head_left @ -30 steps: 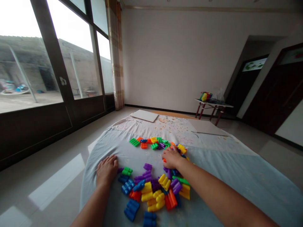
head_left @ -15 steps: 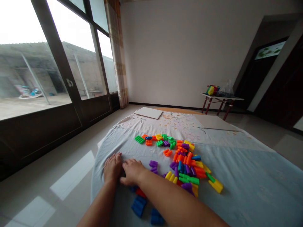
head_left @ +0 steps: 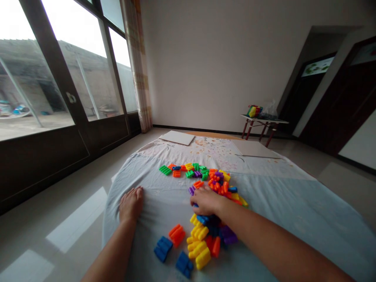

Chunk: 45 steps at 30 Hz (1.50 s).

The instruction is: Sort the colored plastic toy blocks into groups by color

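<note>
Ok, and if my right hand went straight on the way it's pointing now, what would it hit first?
Probably the purple plastic block just past the fingertips of your right hand, slightly to the far side. Depth is hard to judge here, so the hand might slip just beside it.

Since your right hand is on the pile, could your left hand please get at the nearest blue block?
Probably yes: the left hand rests on the cloth, with only bare cloth between it and the blue block.

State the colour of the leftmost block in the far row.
That plastic block is bright green; head view.
</note>
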Motion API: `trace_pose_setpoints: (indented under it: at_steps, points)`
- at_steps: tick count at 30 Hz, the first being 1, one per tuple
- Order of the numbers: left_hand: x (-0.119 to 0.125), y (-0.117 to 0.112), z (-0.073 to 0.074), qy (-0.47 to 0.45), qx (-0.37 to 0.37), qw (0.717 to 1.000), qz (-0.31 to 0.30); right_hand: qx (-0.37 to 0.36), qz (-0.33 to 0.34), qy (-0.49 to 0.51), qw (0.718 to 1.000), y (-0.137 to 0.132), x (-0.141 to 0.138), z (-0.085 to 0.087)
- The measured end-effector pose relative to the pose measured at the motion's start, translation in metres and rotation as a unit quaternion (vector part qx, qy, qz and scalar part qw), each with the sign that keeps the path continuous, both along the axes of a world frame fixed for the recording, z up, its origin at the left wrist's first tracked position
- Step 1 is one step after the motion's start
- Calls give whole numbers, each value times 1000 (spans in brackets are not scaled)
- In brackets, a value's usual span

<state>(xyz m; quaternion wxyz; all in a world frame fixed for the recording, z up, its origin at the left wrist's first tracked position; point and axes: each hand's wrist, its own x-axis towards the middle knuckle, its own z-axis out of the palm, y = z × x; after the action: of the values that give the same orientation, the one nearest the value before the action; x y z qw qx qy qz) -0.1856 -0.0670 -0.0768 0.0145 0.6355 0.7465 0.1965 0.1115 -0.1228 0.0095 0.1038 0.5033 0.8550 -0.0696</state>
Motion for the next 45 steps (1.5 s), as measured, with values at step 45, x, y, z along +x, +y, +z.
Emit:
trace_pose_setpoints:
  at_steps: [45]
  points:
    - [13, -10, 0, 88, -60, 994, 24, 127, -108, 20, 986, 161, -69, -43]
